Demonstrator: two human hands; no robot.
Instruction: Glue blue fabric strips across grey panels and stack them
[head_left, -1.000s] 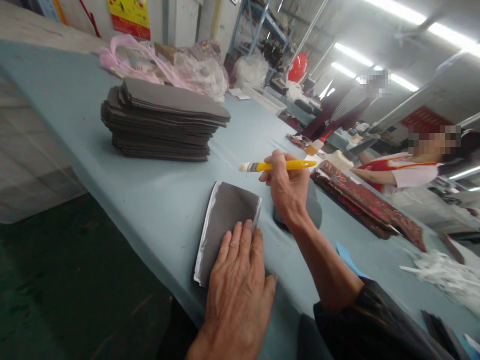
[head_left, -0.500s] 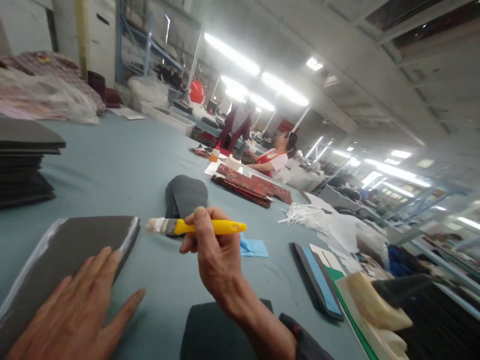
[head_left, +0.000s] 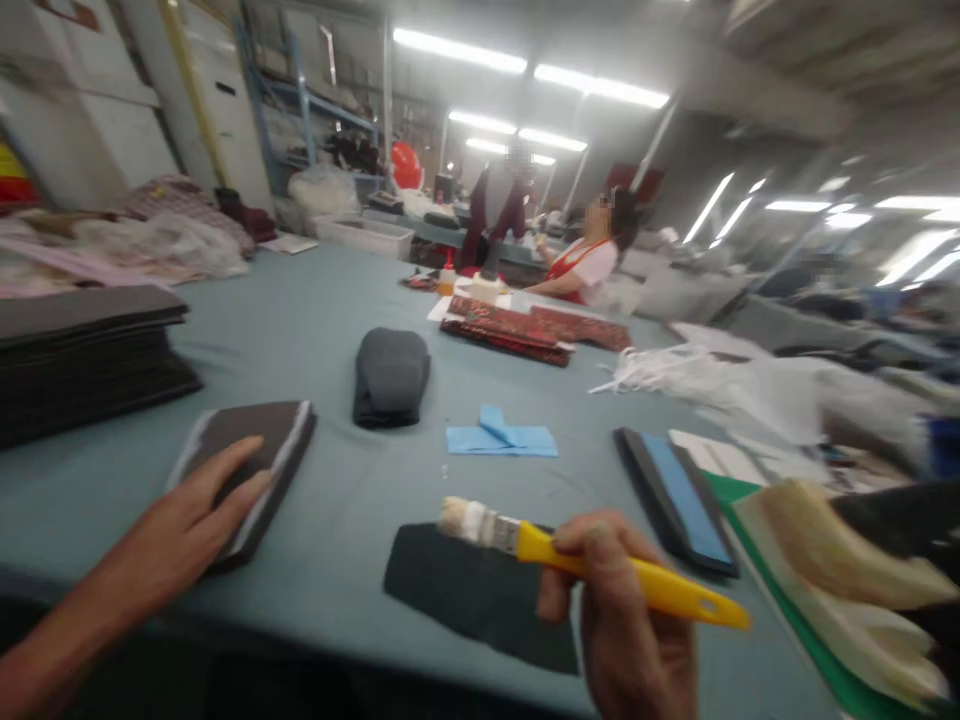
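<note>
A yellow-handled paintbrush (head_left: 585, 560), its bristles pale and coated with something white, is pinched in my right hand (head_left: 634, 610). Its tip is over a flat dark fabric piece (head_left: 480, 600) on the table. My left hand (head_left: 199, 520) lies with fingers outstretched on a dark grey stack of flat pieces (head_left: 262, 430) with white streaks along its edges. Beyond the brush lie blue strips (head_left: 502, 440), one across the other. A folded dark grey bundle (head_left: 391, 375) sits between the stack and the strips.
A tall pile of dark sheets (head_left: 90, 350) stands at left. Dark and blue strips (head_left: 679, 500) lie at right beside yellowish foam (head_left: 832, 570). Red patterned pieces (head_left: 510, 330) and an orange bottle (head_left: 447, 278) are farther back. Two people are across the table.
The brush in my right hand has moved right and nearer, over the dark fabric piece. My left hand still rests on the stack. The view has levelled and shifted.
</note>
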